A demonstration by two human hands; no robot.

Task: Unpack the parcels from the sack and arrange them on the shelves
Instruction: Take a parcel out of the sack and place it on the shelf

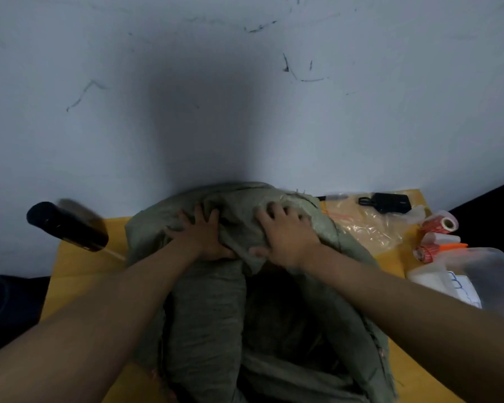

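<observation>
Early stage: left hand (200, 237) and right hand (285, 234) each bunch and grip the green sack (210, 321) lying under them on the yellow surface (79, 266); no parcels out, shelves unseen

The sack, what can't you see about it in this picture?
- Parcels: head view, hidden by the sack's green cloth.
- Sack's near end: cut off by the bottom edge.
- Left hand and right hand fingers: tips sunk into cloth folds.
- Shelves: outside the view.
- Dark object, left: blurred.
</observation>
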